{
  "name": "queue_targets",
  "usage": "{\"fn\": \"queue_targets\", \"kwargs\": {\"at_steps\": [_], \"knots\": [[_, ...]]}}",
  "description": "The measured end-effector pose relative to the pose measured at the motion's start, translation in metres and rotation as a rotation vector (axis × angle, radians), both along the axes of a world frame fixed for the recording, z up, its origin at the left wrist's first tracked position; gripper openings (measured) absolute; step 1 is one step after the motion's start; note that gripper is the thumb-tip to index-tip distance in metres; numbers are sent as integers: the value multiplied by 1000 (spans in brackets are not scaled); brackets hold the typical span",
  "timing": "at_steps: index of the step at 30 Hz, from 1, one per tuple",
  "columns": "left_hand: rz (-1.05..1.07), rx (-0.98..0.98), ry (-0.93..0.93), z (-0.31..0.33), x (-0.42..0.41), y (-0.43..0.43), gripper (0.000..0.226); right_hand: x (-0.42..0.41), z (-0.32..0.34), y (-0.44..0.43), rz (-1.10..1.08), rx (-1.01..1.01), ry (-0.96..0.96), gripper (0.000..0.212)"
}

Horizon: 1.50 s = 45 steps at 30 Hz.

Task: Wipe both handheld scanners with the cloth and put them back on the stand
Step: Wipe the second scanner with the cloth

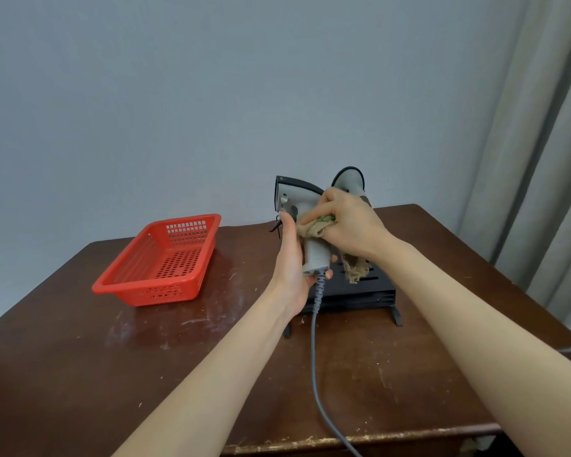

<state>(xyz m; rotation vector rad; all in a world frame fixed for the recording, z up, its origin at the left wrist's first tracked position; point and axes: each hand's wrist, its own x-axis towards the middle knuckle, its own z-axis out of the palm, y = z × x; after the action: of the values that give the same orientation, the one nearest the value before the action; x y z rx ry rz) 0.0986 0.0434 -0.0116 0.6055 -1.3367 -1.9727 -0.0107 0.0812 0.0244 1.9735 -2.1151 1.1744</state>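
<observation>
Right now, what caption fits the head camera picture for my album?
Left hand holds a gray scanner while right hand wipes it with a cloth.

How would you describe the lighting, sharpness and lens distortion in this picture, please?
Head view: soft, even light without hard shadows; a dull sheen on the table beside the red basket; the wide lens slants the curtain at the right edge; the held scanner and cloth look reasonably sharp.

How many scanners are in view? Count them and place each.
2. One scanner is held in the left hand, the right hand pressing the cloth on it; the other scanner is behind that hand, at the stand, partly hidden.
</observation>
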Motion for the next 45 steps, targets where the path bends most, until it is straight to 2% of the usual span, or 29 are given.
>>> {"fn": "queue_targets", "kwargs": {"at_steps": [4,10,17,23,25,28,30,33,35,39,45], "knots": [[17,4,-22,-4,0,-1,71,2,-6,7,80,62,35,15],[11,-30,-27,-4,-4,4,70,-7,-2,-1,-130,-78,-24,20],[42,-34,-49,-8,-2,-1,72,4,-11,13,62,100,32,18],[18,-57,-16,-7,-3,0,70,-5,-7,-1,-70,-62,-83,22],[32,-69,-27,-8,-2,-5,73,-2,-10,1,-3,-12,-69,19],[58,-78,-48,-12,1,-12,71,2,-16,10,126,172,-76,14],[70,-41,-23,-12,5,-15,69,-3,-17,15,93,224,-70,17],[90,13,20,-10,9,-19,71,-15,-16,18,-111,55,-60,14],[91,28,28,-10,9,-18,74,-16,-12,15,-139,-75,-110,10],[73,71,36,-12,5,-10,72,-15,-6,-1,-144,-195,-118,15],[84,97,65,-10,1,-6,65,-5,-13,-1,-42,-90,-137,23]]}}
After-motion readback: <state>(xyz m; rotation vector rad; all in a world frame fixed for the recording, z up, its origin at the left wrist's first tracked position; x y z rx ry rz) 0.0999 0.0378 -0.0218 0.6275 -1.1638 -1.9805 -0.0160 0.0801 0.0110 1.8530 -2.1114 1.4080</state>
